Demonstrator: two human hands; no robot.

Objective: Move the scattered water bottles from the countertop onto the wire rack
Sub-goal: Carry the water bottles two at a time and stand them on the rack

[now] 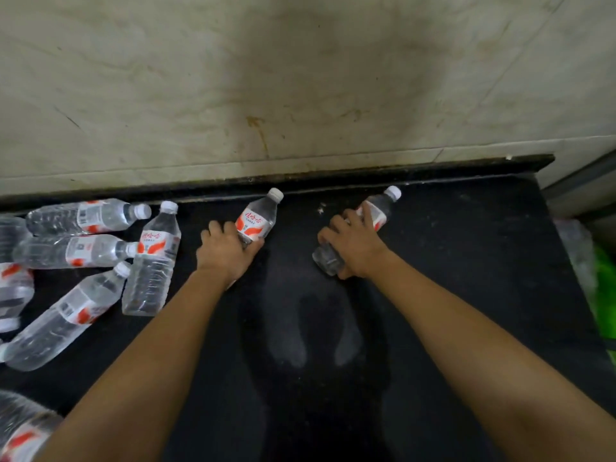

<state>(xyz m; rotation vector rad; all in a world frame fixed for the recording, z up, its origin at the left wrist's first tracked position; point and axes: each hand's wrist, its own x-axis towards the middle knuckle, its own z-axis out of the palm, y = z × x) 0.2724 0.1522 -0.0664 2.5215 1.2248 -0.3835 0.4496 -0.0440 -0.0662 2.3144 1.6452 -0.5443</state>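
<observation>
The left hand (224, 251) fingers are wrapping 1 clear ribbed plastic bottle (258, 218) lying on the black speckled desk (466, 261). The right hand (353, 245) fingers are clamping a 2nd bottle (380, 208). More capped bottles (153, 258) are lying scattered left of the left fingers.

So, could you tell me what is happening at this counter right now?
A person is gathering water bottles off a black countertop. The left hand grips one bottle and the right hand grips another, both lying near the wall. A cluster of loose bottles lies on its side at the left. No wire rack is in view.
</observation>
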